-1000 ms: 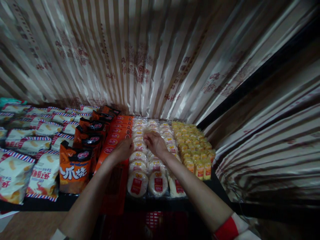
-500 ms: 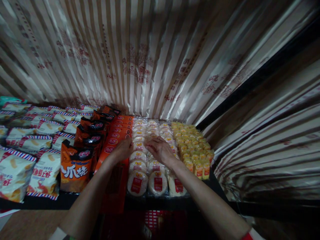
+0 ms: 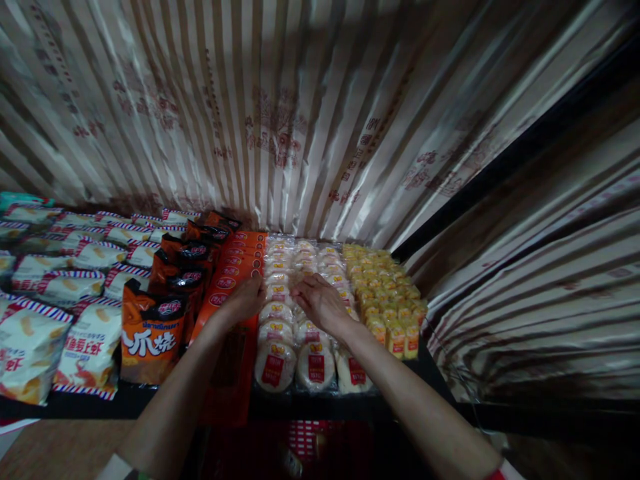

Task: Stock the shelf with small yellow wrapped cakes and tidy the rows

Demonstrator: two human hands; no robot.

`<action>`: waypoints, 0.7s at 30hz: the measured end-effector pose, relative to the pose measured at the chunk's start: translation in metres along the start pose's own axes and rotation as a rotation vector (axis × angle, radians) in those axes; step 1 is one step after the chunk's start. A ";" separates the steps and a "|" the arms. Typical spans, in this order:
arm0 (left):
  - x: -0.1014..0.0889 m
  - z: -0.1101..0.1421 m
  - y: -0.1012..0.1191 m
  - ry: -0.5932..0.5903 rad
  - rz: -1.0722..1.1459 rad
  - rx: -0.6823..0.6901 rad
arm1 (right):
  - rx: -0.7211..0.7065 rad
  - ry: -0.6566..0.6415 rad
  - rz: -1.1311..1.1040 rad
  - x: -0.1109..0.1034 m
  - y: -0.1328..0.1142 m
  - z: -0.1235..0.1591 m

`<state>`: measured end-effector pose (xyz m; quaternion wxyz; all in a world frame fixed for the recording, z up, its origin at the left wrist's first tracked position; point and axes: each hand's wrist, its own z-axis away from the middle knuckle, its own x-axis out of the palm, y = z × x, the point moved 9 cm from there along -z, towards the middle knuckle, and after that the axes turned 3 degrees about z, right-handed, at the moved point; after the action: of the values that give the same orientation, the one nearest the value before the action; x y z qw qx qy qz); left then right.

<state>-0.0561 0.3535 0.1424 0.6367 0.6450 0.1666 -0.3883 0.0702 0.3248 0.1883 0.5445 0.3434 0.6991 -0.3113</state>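
Observation:
Three rows of packaged round white crackers (image 3: 274,365) stand on a dark shelf, each wrapped in clear film with a red label. At the left side of the leftmost row is my left hand (image 3: 245,300), its fingers curled and closed. My right hand (image 3: 323,303) reaches over the middle row, fingers bent together, their tips by the gap beside the left row. What either set of fingertips grips, if anything, is hidden. Flat orange packs (image 3: 231,260) lie overlapped in a row under and beside my left wrist.
Small yellow packs (image 3: 383,287) fill the right end of the shelf (image 3: 430,380). Orange-and-black snack bags (image 3: 153,340) and white snack bags (image 3: 87,347) stand to the left. A striped, printed sheet (image 3: 300,120) hangs behind. A red basket (image 3: 305,437) is below the shelf edge.
Both hands stay at nearly the same place, with only a very slight shift. The packs show no visible movement.

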 end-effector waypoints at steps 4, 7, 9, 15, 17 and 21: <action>0.001 -0.002 -0.007 0.033 0.042 0.006 | 0.019 0.007 0.069 0.002 -0.001 -0.001; 0.003 -0.004 -0.010 0.035 0.109 0.044 | 0.034 0.001 0.091 0.005 -0.001 -0.003; 0.003 -0.005 -0.011 0.037 0.140 0.056 | 0.046 0.011 0.097 0.005 -0.002 -0.004; 0.001 -0.005 -0.010 0.069 0.145 0.027 | 0.140 -0.005 0.124 0.007 0.004 -0.004; 0.000 -0.005 -0.010 0.074 0.128 0.002 | 0.153 -0.006 0.118 0.007 0.006 -0.004; -0.002 -0.004 -0.007 0.077 0.088 -0.023 | 0.165 -0.007 0.082 0.008 0.008 -0.004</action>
<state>-0.0616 0.3588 0.1387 0.6536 0.6589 0.1667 -0.3328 0.0734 0.3337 0.1812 0.5291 0.4142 0.6546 -0.3465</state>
